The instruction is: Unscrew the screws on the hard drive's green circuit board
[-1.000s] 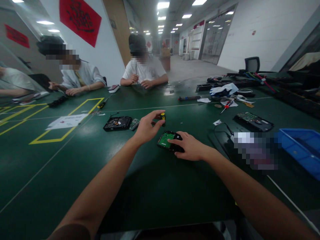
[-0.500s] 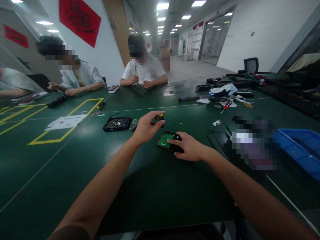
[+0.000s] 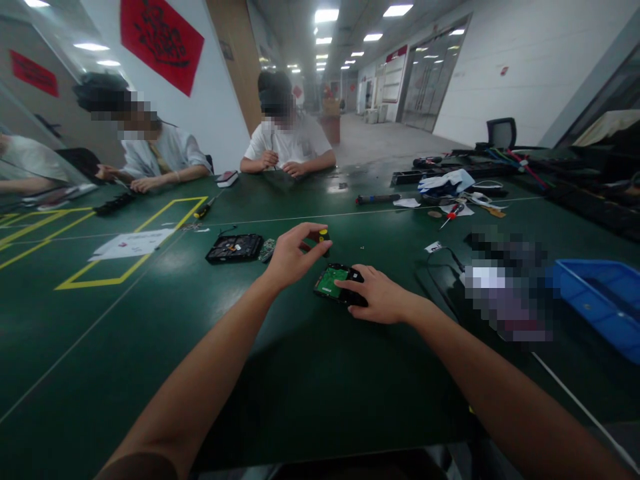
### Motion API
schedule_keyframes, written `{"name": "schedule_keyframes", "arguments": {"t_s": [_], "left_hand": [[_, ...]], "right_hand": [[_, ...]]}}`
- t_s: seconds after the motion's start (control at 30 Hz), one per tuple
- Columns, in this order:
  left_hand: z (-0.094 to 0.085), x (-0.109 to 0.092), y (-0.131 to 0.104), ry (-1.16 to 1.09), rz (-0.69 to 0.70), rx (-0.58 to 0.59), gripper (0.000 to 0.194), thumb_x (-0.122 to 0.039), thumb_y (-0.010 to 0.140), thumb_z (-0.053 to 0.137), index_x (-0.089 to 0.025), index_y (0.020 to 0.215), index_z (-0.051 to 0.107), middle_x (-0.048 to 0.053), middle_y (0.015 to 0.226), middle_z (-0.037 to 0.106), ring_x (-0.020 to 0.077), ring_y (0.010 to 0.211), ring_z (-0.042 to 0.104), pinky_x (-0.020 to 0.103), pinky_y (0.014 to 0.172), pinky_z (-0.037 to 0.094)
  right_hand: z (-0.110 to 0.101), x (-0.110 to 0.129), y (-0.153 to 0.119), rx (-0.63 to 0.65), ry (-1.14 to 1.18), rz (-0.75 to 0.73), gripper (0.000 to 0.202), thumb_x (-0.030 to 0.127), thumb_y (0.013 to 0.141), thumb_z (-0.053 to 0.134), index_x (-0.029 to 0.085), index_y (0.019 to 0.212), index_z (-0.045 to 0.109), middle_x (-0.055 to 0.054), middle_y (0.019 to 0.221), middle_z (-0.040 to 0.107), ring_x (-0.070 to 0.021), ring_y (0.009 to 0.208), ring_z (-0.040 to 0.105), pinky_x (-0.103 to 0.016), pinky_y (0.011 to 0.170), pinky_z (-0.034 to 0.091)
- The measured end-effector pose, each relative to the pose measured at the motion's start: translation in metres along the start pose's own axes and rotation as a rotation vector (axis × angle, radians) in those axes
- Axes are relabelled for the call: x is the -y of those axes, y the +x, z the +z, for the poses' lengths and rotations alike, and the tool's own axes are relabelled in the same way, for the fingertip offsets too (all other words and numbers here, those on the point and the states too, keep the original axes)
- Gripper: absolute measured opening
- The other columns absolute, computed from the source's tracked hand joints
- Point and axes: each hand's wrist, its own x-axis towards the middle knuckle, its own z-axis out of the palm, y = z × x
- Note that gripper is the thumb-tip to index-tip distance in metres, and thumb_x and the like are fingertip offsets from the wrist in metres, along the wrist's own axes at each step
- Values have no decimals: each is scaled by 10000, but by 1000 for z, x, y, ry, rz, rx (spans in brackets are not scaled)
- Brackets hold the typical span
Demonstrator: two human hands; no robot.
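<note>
My left hand [image 3: 295, 257] is raised just above the table, left of the hard drive. Its thumb and fingers pinch a small black object with a yellow end [image 3: 324, 235], whose kind I cannot make out. Under my right hand [image 3: 383, 293] lies a hard drive [image 3: 329, 282] with its green circuit board facing up. The fingers of that hand grip the drive's right part, the forefinger reaching over the board. The hand hides the drive's right end.
Left of my hands lie a black device [image 3: 234, 248] and a loose circuit board [image 3: 267, 250]. A blue basket [image 3: 600, 293] stands at the right. A red screwdriver [image 3: 454, 212] and gloves [image 3: 447, 181] lie farther back. Across the green table a person [image 3: 287, 143] sits.
The small black object in my left hand is tilted slightly differently. My right hand stays on the hard drive.
</note>
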Motion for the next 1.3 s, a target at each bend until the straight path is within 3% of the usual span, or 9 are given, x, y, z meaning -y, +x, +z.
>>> {"name": "schedule_keyframes", "arguments": {"t_s": [0.2,0.4,0.67,0.87,1.07,1.3], "left_hand": [[1,2,1,4,-24,-29,309,-339,883,776,-204,1143,678,72,1087,727,192,964,712,276,702,597],[1,3,0,-22,1,25,393,-249,936,691,-236,1323,627,85,1189,699,191,1007,690,259,696,597],[1,6,-2,-63,-9,105,429,-266,1006,569,-253,1434,582,93,1281,677,167,922,701,252,643,621],[-1,-1,1,21,16,2,324,-260,943,684,-209,1262,660,75,1137,719,188,995,705,229,633,591],[-1,-3,4,58,32,-68,297,-327,842,824,-189,1053,666,52,1052,681,174,931,684,224,620,581],[-1,-5,3,71,24,-35,291,-260,885,779,-201,1148,668,62,1080,666,169,943,687,209,618,575]], "right_hand": [[-1,0,-1,6,6,3,744,614,908,625,391,1584,408,-134,1620,294,-454,1436,354,-645,1132,330],[-1,2,-1,-8,-5,-6,740,597,907,634,369,1579,424,-147,1603,314,-443,1427,364,-634,1127,336],[1,2,0,-35,-19,-27,738,559,898,656,348,1572,445,-150,1582,341,-433,1417,371,-620,1129,335],[4,-1,1,-33,-13,-17,736,581,901,645,372,1574,433,-139,1593,323,-442,1425,357,-628,1126,336],[4,-3,1,-25,-15,-8,734,603,903,640,391,1573,427,-137,1601,307,-440,1418,373,-629,1123,345],[3,-2,0,-20,-15,-5,732,593,902,640,384,1572,431,-138,1598,318,-443,1417,375,-636,1119,345]]}}
